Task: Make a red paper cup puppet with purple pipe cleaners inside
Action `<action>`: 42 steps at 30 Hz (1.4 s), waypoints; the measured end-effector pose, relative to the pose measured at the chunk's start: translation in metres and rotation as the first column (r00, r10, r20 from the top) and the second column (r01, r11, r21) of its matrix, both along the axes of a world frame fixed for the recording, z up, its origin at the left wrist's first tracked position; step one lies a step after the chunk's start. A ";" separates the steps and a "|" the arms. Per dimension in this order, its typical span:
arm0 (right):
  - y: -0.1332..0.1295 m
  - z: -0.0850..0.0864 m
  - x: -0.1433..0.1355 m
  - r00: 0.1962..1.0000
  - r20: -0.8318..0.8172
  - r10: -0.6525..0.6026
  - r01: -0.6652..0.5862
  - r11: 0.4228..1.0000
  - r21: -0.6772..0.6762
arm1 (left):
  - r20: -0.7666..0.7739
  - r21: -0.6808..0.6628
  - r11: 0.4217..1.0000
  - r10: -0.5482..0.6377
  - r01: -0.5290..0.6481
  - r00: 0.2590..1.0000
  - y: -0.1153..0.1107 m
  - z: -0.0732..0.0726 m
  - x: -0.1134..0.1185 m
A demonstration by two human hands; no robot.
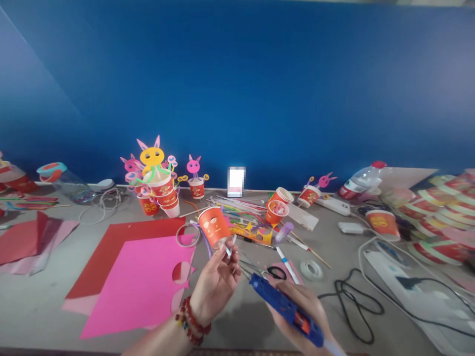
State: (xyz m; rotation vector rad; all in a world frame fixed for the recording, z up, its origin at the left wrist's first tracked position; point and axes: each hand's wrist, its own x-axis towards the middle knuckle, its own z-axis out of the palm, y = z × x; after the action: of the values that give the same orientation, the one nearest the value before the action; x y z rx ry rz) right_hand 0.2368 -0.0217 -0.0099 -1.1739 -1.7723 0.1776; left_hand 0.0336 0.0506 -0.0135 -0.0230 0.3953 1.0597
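My left hand [221, 277], with red beaded bracelets at the wrist, is raised over the table's middle, palm up. Its thumb and fingers pinch a small white piece [229, 249] just below the base of a red paper cup [215, 226]. The cup tilts, its white rim up and to the left. Around a blue glue gun [285, 309] with a red part, my right hand [302, 311] is closed. The gun's tip points up and left, toward my left hand's fingers. Whether the fingers also touch the cup is hard to tell.
Pink sheet [137, 282] and red sheet [100, 262] lie left. Behind stand cups with a yellow rabbit face [152, 156]. Pipe cleaners [241, 207], a marker [287, 264] and a tape roll [311, 270] lie about. Cables, a power strip [415, 296] and stacked cups [441, 217] are right.
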 end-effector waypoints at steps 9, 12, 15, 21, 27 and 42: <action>0.007 0.009 -0.030 0.999 -0.017 0.030 -0.031 0.999 -0.016 | -0.073 0.023 0.995 0.095 -0.094 0.993 -0.007 0.017 0.001; 0.006 0.006 -0.030 0.999 0.003 0.034 -0.034 0.999 -0.036 | -0.086 0.029 0.995 0.101 -0.099 0.991 -0.008 0.019 0.002; 0.005 0.005 -0.029 0.999 0.030 0.044 -0.042 0.997 -0.070 | -0.098 0.024 0.995 0.103 -0.101 0.990 -0.010 0.020 0.002; 0.004 0.005 -0.028 0.998 0.059 0.036 -0.031 0.997 -0.072 | -0.118 0.035 0.992 0.124 -0.120 0.985 -0.012 0.022 0.002; 0.005 0.006 -0.029 0.998 0.054 0.040 -0.037 0.998 -0.059 | -0.117 0.021 0.993 0.118 -0.117 0.986 -0.010 0.021 0.001; 0.008 0.006 -0.029 0.998 0.050 0.047 -0.043 0.995 -0.092 | -0.100 0.031 0.992 0.124 -0.121 0.987 -0.010 0.017 0.002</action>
State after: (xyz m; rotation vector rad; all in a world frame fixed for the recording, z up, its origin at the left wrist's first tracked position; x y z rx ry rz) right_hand 0.2082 -0.0139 -0.0042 -1.2133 -1.8537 0.2586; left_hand 0.0359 0.0408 0.0039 0.0297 0.4774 1.1902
